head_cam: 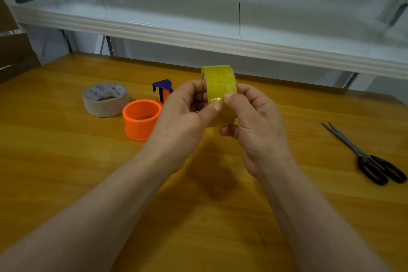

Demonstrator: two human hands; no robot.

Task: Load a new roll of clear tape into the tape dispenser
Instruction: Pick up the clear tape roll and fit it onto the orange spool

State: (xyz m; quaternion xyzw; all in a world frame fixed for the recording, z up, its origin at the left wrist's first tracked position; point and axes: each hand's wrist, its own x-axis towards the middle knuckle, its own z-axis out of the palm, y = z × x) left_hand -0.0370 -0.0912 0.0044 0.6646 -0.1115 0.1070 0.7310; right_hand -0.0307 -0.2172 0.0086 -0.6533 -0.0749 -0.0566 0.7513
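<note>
We hold the clear tape roll [219,86] upright above the wooden surface [66,172], mid-scene. Left hand [185,115] and right hand [254,121] both have fingers clenched on the roll, thumbs meeting on its near face. The orange and blue tape dispenser [142,117] stands on the surface just left of the hands; a grey tape roll [105,99] lies beside it, further left. Scissors [366,157] lie far right.

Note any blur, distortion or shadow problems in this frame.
Head view: wide-angle bend curves the shelf edge; the shelf behind is soft and hazy; the hands' shadow falls on the table beneath them; the tape roll, dispenser and scissors stay reasonably sharp.
</note>
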